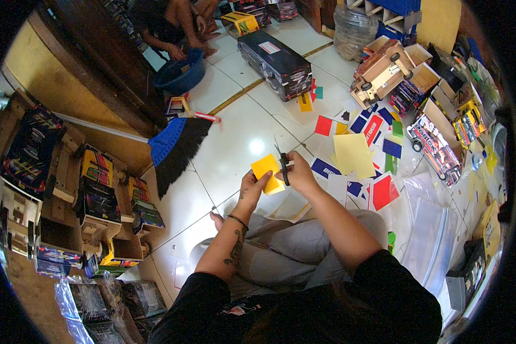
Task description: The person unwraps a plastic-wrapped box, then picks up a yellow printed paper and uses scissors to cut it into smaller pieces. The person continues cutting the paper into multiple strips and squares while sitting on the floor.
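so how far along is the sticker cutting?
Done: cut coloured pieces are spread on the floor tiles. In hand: the left hand holds a yellow sheet while the right hand works scissors into it. Left: a larger pale yellow sheet lies uncut.

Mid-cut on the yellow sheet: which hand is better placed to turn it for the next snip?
Left, probably. The left hand already pinches the yellow sheet at its lower edge, while the right hand is occupied by the scissors, whose blades meet the sheet's right edge.
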